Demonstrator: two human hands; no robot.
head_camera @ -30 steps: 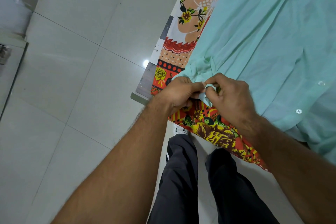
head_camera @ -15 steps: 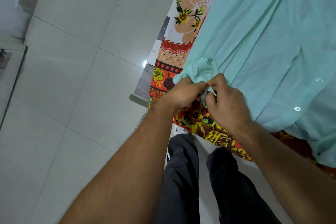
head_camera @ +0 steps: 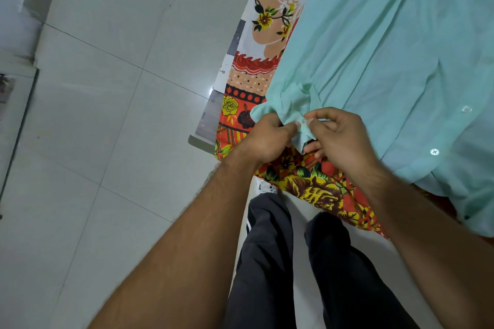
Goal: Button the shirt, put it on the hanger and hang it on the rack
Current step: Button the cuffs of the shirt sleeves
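Observation:
A mint-green shirt (head_camera: 387, 48) lies spread on a table covered with a bright floral cloth (head_camera: 315, 189). Its lower corner is bunched at the table's near edge. My left hand (head_camera: 264, 139) grips that bunched hem from the left. My right hand (head_camera: 336, 136) pinches the same bit of fabric between thumb and forefinger, right against my left thumb. Two white buttons (head_camera: 434, 152) show along the placket to the right of my hands. No hanger or rack is in view.
The table's grey metal edge (head_camera: 205, 125) juts out to the left of the cloth. Pale floor tiles (head_camera: 107, 115) fill the left half. My dark trousers (head_camera: 270, 262) and a white shoe stand just below the table edge.
My right hand's fingers have loosened and spread a little, with the thumb and forefinger now pinching the hem tip. The left hand stays clenched on the bunched fabric.

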